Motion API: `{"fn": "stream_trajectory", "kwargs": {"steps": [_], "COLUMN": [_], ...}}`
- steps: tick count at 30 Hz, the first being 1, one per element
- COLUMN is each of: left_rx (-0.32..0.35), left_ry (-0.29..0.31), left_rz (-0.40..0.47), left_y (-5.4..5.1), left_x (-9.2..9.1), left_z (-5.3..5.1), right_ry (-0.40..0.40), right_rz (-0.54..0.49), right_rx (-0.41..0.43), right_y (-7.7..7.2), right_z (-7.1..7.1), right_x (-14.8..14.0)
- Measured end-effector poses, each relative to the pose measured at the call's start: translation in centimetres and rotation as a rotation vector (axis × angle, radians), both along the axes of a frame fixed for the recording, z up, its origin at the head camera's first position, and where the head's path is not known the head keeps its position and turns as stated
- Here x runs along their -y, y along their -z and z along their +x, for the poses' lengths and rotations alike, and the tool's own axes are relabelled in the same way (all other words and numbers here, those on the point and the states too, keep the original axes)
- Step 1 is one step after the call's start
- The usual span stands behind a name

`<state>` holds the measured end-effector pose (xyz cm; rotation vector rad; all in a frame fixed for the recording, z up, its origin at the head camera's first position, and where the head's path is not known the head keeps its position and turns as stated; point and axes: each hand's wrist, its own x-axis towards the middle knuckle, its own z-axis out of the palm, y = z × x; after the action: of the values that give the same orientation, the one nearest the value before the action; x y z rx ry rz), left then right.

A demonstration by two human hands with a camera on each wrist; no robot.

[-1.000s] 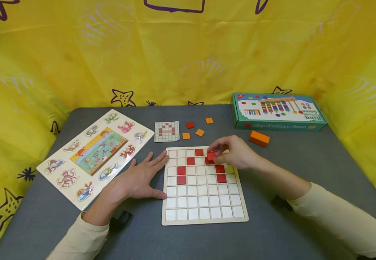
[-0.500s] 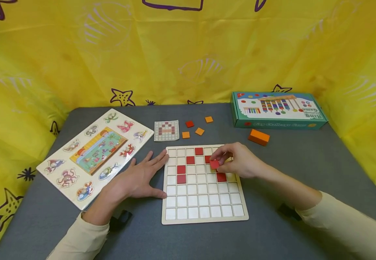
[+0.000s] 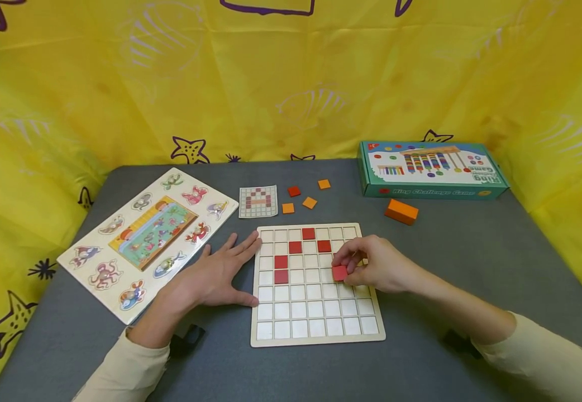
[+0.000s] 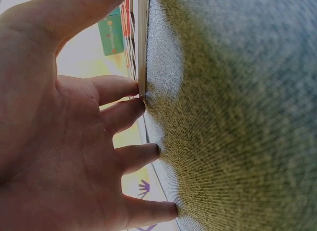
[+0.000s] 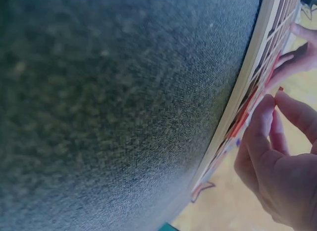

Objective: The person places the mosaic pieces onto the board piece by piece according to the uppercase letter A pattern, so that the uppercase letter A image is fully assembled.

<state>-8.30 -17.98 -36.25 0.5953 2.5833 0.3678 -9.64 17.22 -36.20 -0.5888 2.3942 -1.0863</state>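
While the right hand (image 3: 381, 265) pinched a red tile (image 3: 339, 273), the left hand (image 3: 216, 277) lay with fingers spread.
Five red tiles (image 3: 295, 247) showed in the board (image 3: 316, 342); four loose tiles (image 3: 294, 191) were left.

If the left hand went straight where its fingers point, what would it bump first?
Probably the grid board: the left hand has fingertips at its left edge, seemingly touching it.
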Motion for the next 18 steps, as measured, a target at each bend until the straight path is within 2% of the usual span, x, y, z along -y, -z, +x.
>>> {"fn": "stream_trajectory", "kwargs": {"steps": [18], "left_rx": [-0.001], "left_ry": [0.0], "left_rz": [0.001], "left_y": [-0.1], "left_x": [-0.1], "left_z": [0.0], "right_ry": [-0.005], "right_rz": [0.038], "right_rx": [0.004], "right_y": [-0.2], "right_z": [1.6], "right_x": [-0.7]}}
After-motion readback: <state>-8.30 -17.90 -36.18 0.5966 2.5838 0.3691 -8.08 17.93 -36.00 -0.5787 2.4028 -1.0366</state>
